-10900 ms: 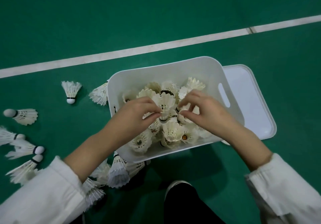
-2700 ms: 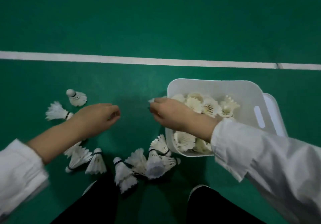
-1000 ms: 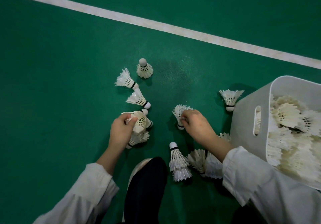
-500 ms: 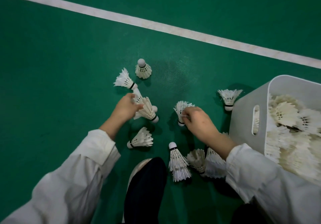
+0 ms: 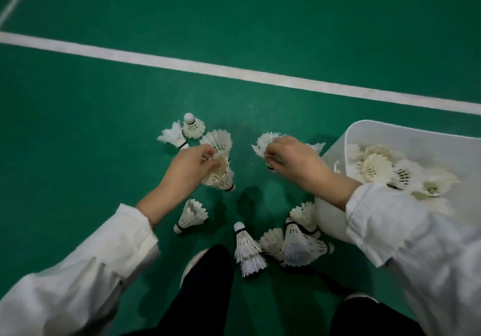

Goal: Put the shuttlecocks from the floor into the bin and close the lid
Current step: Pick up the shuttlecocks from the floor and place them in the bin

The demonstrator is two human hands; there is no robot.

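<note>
Our left grip (image 5: 187, 169) is closed around a small nested stack of shuttlecocks (image 5: 220, 176), and its fingers are curled on the feathers. Just behind it, two shuttlecocks (image 5: 182, 133) touch each other on the green floor (image 5: 104, 106). A single shuttlecock (image 5: 192, 215) lies near our left sleeve (image 5: 117, 244). In the middle, a stacked pair (image 5: 247, 252) lies beside our shoe (image 5: 192, 262). Our right grip (image 5: 294, 161) pinches one shuttlecock (image 5: 263, 143) near its cork. A cluster of shuttlecocks (image 5: 296, 244) lies against the wall of the white bin (image 5: 335, 221). The bin stands open and holds many shuttlecocks (image 5: 377, 166).
</note>
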